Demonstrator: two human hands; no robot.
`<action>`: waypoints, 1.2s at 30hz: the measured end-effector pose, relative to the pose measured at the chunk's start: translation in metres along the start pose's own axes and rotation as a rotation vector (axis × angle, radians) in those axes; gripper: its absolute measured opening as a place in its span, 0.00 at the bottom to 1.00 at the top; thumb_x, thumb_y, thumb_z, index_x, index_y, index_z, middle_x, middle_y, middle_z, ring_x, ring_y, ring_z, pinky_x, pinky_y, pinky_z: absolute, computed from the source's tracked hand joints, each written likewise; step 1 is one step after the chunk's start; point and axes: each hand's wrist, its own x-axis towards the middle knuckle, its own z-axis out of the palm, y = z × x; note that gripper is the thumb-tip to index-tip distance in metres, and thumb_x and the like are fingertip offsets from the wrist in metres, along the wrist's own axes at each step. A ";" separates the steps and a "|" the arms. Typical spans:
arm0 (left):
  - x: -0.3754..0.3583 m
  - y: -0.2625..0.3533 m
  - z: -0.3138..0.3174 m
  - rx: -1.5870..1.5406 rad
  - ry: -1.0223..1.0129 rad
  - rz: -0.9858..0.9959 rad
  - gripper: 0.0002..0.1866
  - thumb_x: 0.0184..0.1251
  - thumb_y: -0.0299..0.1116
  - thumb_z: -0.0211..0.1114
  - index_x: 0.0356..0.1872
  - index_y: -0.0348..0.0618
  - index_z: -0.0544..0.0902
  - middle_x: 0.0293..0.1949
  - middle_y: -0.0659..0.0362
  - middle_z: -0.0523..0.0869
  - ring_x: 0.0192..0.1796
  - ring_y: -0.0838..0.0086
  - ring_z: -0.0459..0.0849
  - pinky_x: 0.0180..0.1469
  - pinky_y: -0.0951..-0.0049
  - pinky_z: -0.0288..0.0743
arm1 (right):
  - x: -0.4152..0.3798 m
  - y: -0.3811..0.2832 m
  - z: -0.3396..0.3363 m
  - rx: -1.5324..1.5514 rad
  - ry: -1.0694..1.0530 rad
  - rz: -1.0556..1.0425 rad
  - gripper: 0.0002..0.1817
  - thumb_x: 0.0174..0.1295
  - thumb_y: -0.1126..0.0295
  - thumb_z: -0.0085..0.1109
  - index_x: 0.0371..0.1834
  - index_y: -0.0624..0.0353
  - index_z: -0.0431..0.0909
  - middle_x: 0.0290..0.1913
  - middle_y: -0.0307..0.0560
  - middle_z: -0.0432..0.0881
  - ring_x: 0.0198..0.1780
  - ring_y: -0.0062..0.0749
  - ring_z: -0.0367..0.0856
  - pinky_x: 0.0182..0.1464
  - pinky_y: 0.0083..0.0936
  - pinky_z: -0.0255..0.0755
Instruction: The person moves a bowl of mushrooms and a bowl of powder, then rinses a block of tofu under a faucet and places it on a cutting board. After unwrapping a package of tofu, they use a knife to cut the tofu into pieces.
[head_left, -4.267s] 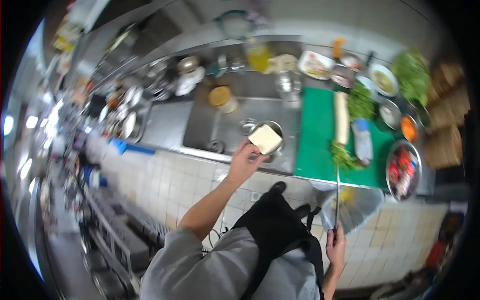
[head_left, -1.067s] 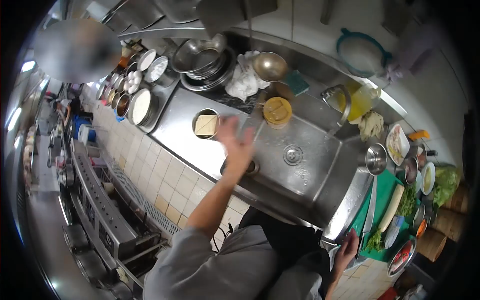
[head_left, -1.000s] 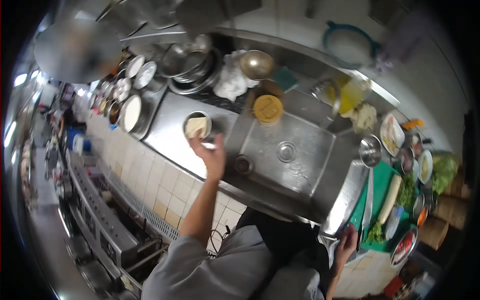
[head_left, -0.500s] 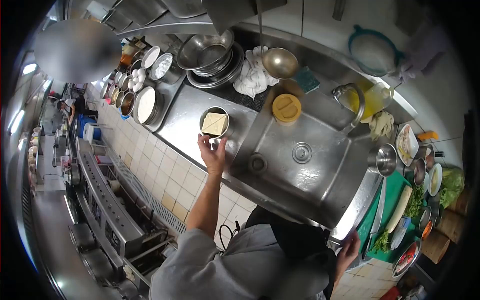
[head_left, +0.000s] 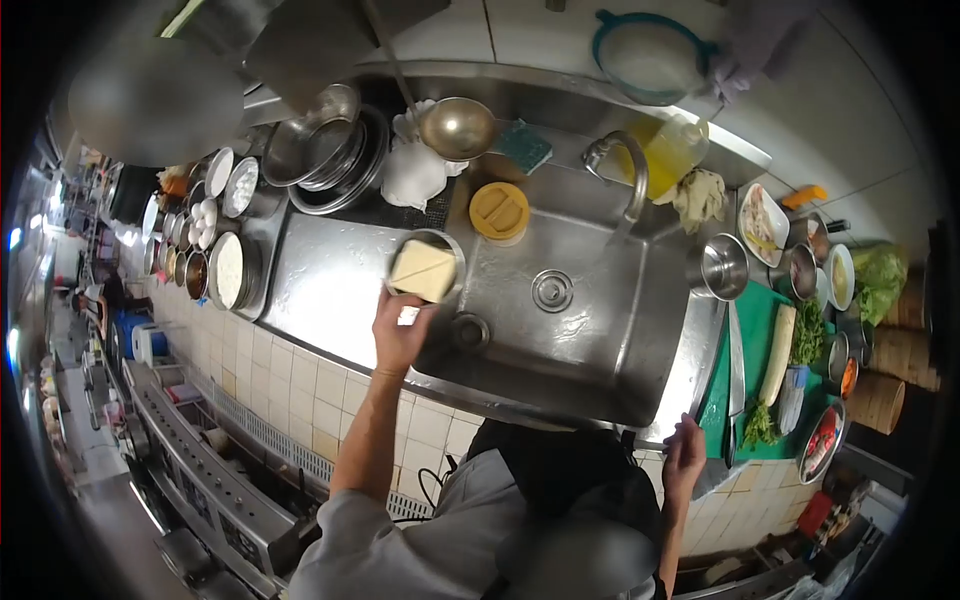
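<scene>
My left hand [head_left: 402,335] grips the near rim of a small round metal bowl [head_left: 456,270], thumb and fingers closed on it. In the bowl lies a pale yellow block like tofu [head_left: 423,270], with a diagonal line across its top. The bowl is over the border between the steel counter and the sink's left side. My right hand [head_left: 685,450] is by the counter's front edge, left of the knife handle and apart from it. Its fingers are loosely bent and somewhat apart, with nothing seen in them.
The sink [head_left: 600,330] holds a yellow-lidded tub [head_left: 499,211]. A ladle [head_left: 457,128] and stacked metal bowls [head_left: 310,150] stand behind. On the right, a green cutting board [head_left: 715,400] carries a long knife [head_left: 736,365], a long pale vegetable [head_left: 778,355] and greens.
My left hand has taken hold of the bowl and moved it rightward to the sink's edge. My right hand has come up beside the counter edge. The camera view has turned.
</scene>
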 end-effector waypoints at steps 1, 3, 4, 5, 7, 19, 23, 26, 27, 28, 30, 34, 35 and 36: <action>0.004 0.013 0.013 0.010 -0.070 0.047 0.16 0.55 0.24 0.84 0.38 0.39 0.83 0.51 0.46 0.86 0.54 0.49 0.87 0.56 0.56 0.82 | 0.001 -0.004 0.004 -0.003 0.011 0.007 0.18 0.78 0.83 0.52 0.68 0.65 0.78 0.50 0.43 0.82 0.40 0.21 0.80 0.43 0.20 0.77; 0.011 0.032 0.045 -0.038 -0.188 0.085 0.17 0.55 0.26 0.84 0.40 0.41 0.83 0.57 0.46 0.85 0.55 0.48 0.88 0.54 0.56 0.84 | -0.001 -0.012 0.008 0.012 0.009 0.016 0.18 0.78 0.82 0.52 0.68 0.65 0.78 0.50 0.44 0.82 0.40 0.21 0.80 0.43 0.20 0.77; 0.014 0.041 0.060 -0.098 -0.239 0.074 0.18 0.55 0.27 0.85 0.41 0.42 0.83 0.61 0.46 0.84 0.55 0.47 0.88 0.53 0.56 0.84 | -0.003 -0.015 0.007 0.027 0.001 0.023 0.18 0.78 0.82 0.52 0.68 0.65 0.78 0.50 0.44 0.83 0.40 0.20 0.80 0.43 0.19 0.77; 0.021 0.049 0.073 -0.113 -0.245 0.076 0.18 0.55 0.27 0.85 0.41 0.42 0.83 0.61 0.46 0.84 0.55 0.47 0.88 0.53 0.56 0.84 | -0.005 -0.014 0.006 -0.001 0.007 0.040 0.19 0.78 0.82 0.52 0.69 0.64 0.78 0.50 0.44 0.83 0.40 0.20 0.80 0.43 0.18 0.76; 0.030 0.066 0.100 -0.161 -0.306 0.235 0.17 0.55 0.30 0.85 0.40 0.45 0.83 0.66 0.47 0.81 0.55 0.47 0.88 0.52 0.58 0.85 | -0.008 -0.018 0.002 -0.122 0.044 -0.006 0.17 0.77 0.82 0.54 0.66 0.64 0.80 0.45 0.43 0.83 0.37 0.21 0.80 0.39 0.21 0.77; 0.032 0.084 0.153 -0.213 -0.400 0.171 0.17 0.57 0.35 0.85 0.40 0.46 0.83 0.72 0.37 0.77 0.61 0.41 0.86 0.55 0.55 0.86 | -0.035 -0.019 0.009 -0.117 0.141 0.125 0.13 0.78 0.78 0.57 0.62 0.64 0.82 0.38 0.45 0.80 0.32 0.24 0.81 0.31 0.24 0.77; 0.029 0.076 0.143 -0.226 -0.430 0.122 0.18 0.56 0.34 0.85 0.41 0.46 0.83 0.72 0.33 0.76 0.64 0.39 0.85 0.56 0.56 0.86 | -0.036 -0.015 0.013 -0.160 0.112 0.072 0.13 0.78 0.78 0.56 0.62 0.64 0.82 0.38 0.43 0.80 0.32 0.23 0.80 0.32 0.24 0.76; 0.025 0.071 0.138 -0.171 -0.385 0.126 0.16 0.55 0.29 0.85 0.38 0.44 0.83 0.66 0.43 0.83 0.65 0.46 0.85 0.60 0.58 0.83 | -0.035 -0.013 0.014 -0.140 0.111 0.066 0.14 0.78 0.78 0.56 0.63 0.64 0.81 0.38 0.43 0.79 0.32 0.23 0.79 0.33 0.24 0.77; 0.024 0.070 0.137 -0.169 -0.383 0.125 0.16 0.55 0.29 0.85 0.38 0.44 0.83 0.66 0.43 0.83 0.65 0.46 0.85 0.60 0.58 0.83 | -0.034 -0.014 0.014 -0.132 0.103 0.081 0.14 0.78 0.78 0.56 0.63 0.64 0.81 0.38 0.43 0.79 0.33 0.23 0.79 0.33 0.24 0.77; 0.024 0.068 0.136 -0.194 -0.409 0.105 0.16 0.55 0.29 0.84 0.40 0.45 0.83 0.69 0.39 0.79 0.65 0.44 0.85 0.59 0.57 0.84 | -0.033 -0.016 0.014 -0.124 0.095 0.096 0.14 0.78 0.78 0.56 0.63 0.63 0.81 0.38 0.43 0.79 0.33 0.23 0.79 0.33 0.24 0.77; 0.026 0.068 0.134 -0.219 -0.432 0.085 0.17 0.56 0.29 0.83 0.42 0.46 0.83 0.73 0.35 0.76 0.65 0.41 0.85 0.58 0.56 0.85 | -0.030 -0.020 0.014 -0.136 0.092 0.069 0.14 0.78 0.78 0.56 0.63 0.63 0.81 0.39 0.43 0.80 0.33 0.23 0.79 0.33 0.24 0.77; 0.029 0.072 0.134 -0.241 -0.402 0.117 0.16 0.57 0.29 0.83 0.42 0.46 0.83 0.73 0.38 0.76 0.67 0.42 0.83 0.62 0.56 0.84 | -0.025 -0.024 0.016 -0.179 0.073 -0.025 0.15 0.77 0.79 0.56 0.63 0.63 0.81 0.39 0.44 0.80 0.32 0.24 0.79 0.33 0.24 0.77; 0.030 0.073 0.134 -0.251 -0.421 0.097 0.17 0.57 0.29 0.83 0.42 0.45 0.83 0.73 0.39 0.77 0.68 0.42 0.82 0.62 0.56 0.83 | -0.025 -0.025 0.015 -0.180 0.073 -0.027 0.15 0.77 0.79 0.56 0.63 0.63 0.81 0.39 0.44 0.80 0.32 0.24 0.79 0.33 0.24 0.77; 0.031 0.074 0.135 -0.253 -0.419 0.098 0.17 0.57 0.29 0.83 0.42 0.45 0.83 0.73 0.39 0.77 0.68 0.42 0.82 0.62 0.56 0.83 | -0.024 -0.026 0.015 -0.188 0.062 -0.025 0.15 0.76 0.79 0.56 0.63 0.63 0.81 0.40 0.45 0.81 0.33 0.26 0.80 0.34 0.26 0.77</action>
